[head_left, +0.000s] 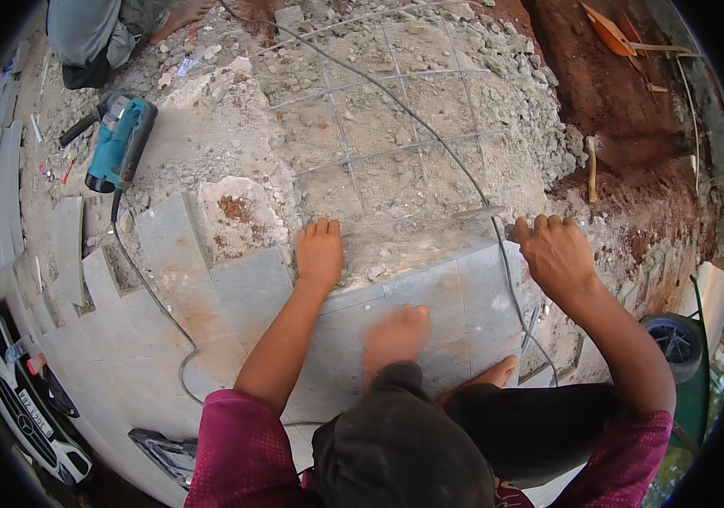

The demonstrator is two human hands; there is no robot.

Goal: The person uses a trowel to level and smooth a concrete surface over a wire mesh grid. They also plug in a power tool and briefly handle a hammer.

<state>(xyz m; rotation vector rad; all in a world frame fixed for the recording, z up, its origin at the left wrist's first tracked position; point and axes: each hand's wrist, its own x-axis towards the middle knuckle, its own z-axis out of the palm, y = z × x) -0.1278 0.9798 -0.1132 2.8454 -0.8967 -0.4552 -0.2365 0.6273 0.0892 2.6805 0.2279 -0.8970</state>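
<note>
Shows right hand (pixel 555 250) clenched near the paving's exposed corner, apparently round the near end of a thin flat grey tool (pixel 478 214); can't confirm the grip, palm hidden. Shows left hand (pixel 319 254) with fingers bent down at the rubble edge, well apart from the right; can't tell whether pinching anything. Find the tool just left of the right knuckles, over the broken bed, seemingly meeting the grey cable (pixel 429 127). Judge it light, stiff, probably metal, hard to break, maybe slick with dust; take hold at the end by the right hand, off the thin part. Judge the grey paving slabs (pixel 429 292) heavier, rigid, gritty, brittle at corners; grip by long edges, both hands. Moving out, see a blurred bare foot (pixel 397 334) over the slabs, then past the hands wire mesh (pixel 400 76) across crushed rubble. Upper left, note a teal power tool (pixel 129 140) lying on the ground, and beyond it another person (pixel 87 34). Upper right, note red soil (pixel 633 110) with a wooden handle (pixel 592 169) at its edge. Lower left, spot a white car (pixel 27 406).
</note>
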